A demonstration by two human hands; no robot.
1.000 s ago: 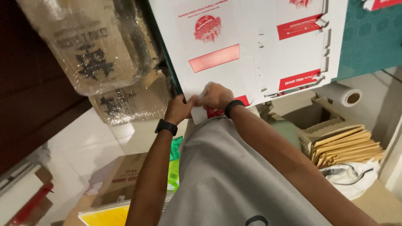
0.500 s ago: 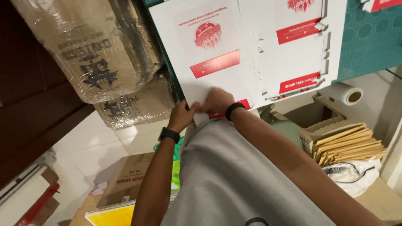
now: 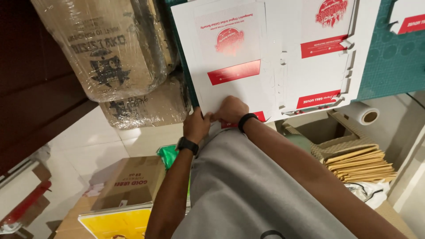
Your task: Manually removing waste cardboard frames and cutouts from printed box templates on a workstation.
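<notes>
Cardboard sheet point(image 3: 274, 57), white and die-cut with red panels, lies flat on a green cutting mat point(image 3: 389, 57) and reaches to the near edge of the table, where both hands meet it. Nearest the camera is a grey shirt point(image 3: 248, 190). Past it, the left hand point(image 3: 197, 125) (a black watch on its wrist) is curled shut, fingers pinching the sheet's near edge. Touching it, the right hand point(image 3: 230, 109), with a black band at the wrist, is also closed, knuckles up, pressing down on the same edge. Below left on the floor sit a brown carton point(image 3: 128, 181) and a yellow box point(image 3: 117, 223). To the right, a stack of brown cardboard pieces point(image 3: 358, 161) rests beside a paper roll point(image 3: 364, 113). Farther left, plastic-wrapped cartons point(image 3: 110, 53) stand next to the sheet.
</notes>
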